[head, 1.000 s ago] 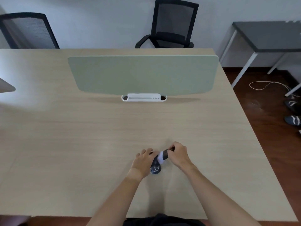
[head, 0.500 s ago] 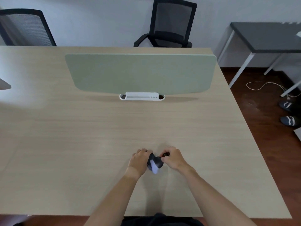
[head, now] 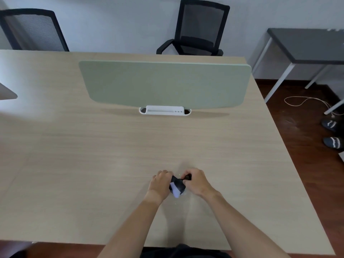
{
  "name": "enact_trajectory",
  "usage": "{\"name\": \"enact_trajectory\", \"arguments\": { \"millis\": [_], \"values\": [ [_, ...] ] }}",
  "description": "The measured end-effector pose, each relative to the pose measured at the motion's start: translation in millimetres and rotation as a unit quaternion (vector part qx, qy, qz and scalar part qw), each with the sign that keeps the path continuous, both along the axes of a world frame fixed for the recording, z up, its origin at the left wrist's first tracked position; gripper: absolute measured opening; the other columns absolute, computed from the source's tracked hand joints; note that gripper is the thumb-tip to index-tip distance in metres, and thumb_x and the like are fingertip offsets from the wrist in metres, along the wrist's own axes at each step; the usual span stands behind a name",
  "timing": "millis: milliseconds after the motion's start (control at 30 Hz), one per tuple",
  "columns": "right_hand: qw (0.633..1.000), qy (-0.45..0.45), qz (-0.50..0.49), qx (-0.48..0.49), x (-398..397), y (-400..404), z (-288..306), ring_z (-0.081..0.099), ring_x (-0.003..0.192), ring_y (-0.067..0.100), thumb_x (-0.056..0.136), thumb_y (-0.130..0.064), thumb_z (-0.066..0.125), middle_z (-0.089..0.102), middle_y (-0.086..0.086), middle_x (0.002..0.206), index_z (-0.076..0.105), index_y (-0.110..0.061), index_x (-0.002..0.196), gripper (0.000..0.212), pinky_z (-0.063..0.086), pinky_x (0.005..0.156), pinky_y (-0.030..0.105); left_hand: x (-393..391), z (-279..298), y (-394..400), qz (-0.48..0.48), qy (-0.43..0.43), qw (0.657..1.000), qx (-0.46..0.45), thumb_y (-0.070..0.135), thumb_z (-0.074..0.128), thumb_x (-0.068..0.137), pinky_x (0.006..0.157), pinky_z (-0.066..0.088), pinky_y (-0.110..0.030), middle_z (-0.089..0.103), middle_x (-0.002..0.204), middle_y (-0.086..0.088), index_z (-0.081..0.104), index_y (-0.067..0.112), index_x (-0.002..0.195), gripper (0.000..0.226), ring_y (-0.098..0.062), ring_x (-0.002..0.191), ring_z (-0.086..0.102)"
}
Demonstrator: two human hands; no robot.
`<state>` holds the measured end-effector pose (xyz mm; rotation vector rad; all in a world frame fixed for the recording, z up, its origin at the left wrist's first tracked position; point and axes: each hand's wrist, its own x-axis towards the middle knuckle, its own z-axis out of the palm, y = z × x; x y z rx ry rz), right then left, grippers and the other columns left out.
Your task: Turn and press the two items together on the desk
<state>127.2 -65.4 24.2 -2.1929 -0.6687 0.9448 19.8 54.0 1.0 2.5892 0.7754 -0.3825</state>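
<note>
Near the desk's front edge: both hands bunching a dark-and-white sock.
Left hand (head: pixel 161 183) fingers curl round the sock (head: pixel 177 186); right hand (head: pixel 196 181) pinches its dark end. Best keep the roll tight, low over the desk (head: pixel 111 155). Since a second ago the sock has gone from stretched to balled, hands closer.

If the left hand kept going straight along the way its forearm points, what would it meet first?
The left hand points up and right, so it would first press further into the dark-and-white bundle it already grips, with the right hand just beyond; depth is unclear.
</note>
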Motion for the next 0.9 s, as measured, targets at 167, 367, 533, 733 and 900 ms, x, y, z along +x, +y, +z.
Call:
{"name": "enact_trajectory", "arguments": {
  "millis": [167,367,533,733,900],
  "values": [
    [0.992,-0.108,0.019,-0.054,5,-11,-8,0.061,0.088,0.022,0.081,-0.009,0.057,0.065,-0.002,0.094,0.060,-0.030,0.076,0.022,0.053,0.076,0.035,1,3,1,0.011,0.016,1.000,-0.003,0.006,0.058,0.078,0.089,0.042,-0.034,0.058,0.112,-0.007,0.055,0.011,0.106,0.029,-0.027,0.108,0.053],
    [0.985,-0.153,-0.052,-0.063,14,-20,-10,0.058,0.084,0.025,0.080,-0.003,0.052,0.061,0.002,0.092,0.061,-0.012,0.083,0.013,0.049,0.071,0.035,2,4,-4,0.014,0.024,0.999,0.018,0.005,0.057,0.078,0.091,0.043,-0.034,0.057,0.115,-0.008,0.053,0.010,0.111,0.034,-0.027,0.109,0.053],
    [0.999,-0.032,-0.008,0.020,5,-13,-4,0.061,0.072,0.016,0.076,-0.006,0.063,0.068,0.002,0.078,0.067,-0.020,0.072,0.015,0.047,0.061,0.022,6,7,-4,0.019,0.037,0.999,0.023,0.007,0.057,0.080,0.090,0.043,-0.033,0.058,0.114,-0.009,0.052,0.010,0.110,0.031,-0.027,0.109,0.054],
    [0.991,-0.125,-0.009,-0.044,3,-12,-12,0.059,0.086,0.021,0.083,-0.004,0.057,0.061,0.003,0.095,0.064,-0.015,0.084,0.013,0.053,0.073,0.035,5,8,-7,0.052,0.034,0.998,0.019,0.017,0.062,0.080,0.090,0.044,-0.032,0.061,0.109,-0.009,0.054,0.009,0.108,0.030,-0.028,0.104,0.058],
    [0.981,-0.187,-0.051,-0.011,6,-11,-3,0.054,0.076,0.021,0.081,-0.003,0.055,0.055,0.001,0.087,0.058,-0.008,0.082,0.005,0.044,0.062,0.030,5,8,-8,0.058,0.054,0.996,0.042,0.024,0.068,0.077,0.090,0.045,-0.031,0.062,0.109,-0.009,0.055,0.008,0.110,0.039,-0.029,0.104,0.060]
  ]
}}
